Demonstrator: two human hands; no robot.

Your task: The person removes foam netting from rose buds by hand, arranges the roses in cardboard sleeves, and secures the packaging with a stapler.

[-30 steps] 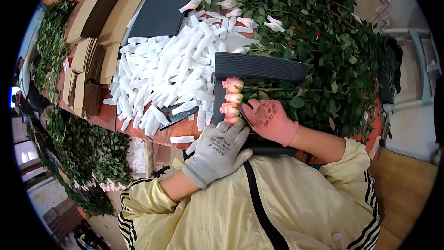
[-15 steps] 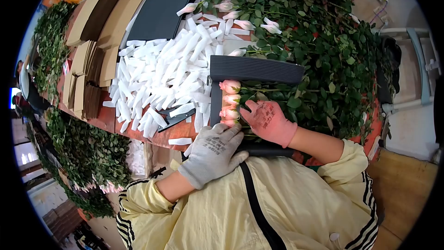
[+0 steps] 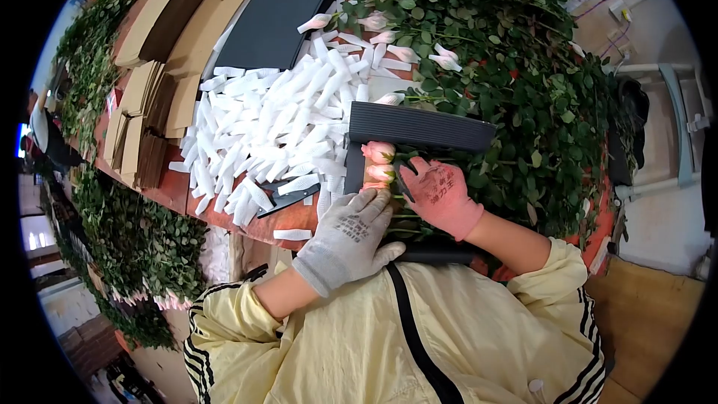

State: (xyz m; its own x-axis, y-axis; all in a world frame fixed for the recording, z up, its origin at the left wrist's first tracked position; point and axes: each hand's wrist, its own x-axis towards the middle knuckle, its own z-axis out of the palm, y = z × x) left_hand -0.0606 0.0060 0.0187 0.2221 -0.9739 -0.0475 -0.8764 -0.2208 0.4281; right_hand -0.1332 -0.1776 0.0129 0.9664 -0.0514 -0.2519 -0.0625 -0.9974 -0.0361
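From my remote seat I see the left hand (image 3: pixel 350 236), gloved in grey, with its fingers close together and nearly straight, thumb held apart. The pink roses (image 3: pixel 378 153) sit in a column just beyond those fingertips, the lowest partly covered by them. The right hand (image 3: pixel 443 194), in a reddish glove, curls its fingers beside the blooms (I can't tell what they pinch, if anything). Past both sets of fingers lies a black ridged strip (image 3: pixel 419 126); leafy stems (image 3: pixel 531 120) spread beyond the right fingers.
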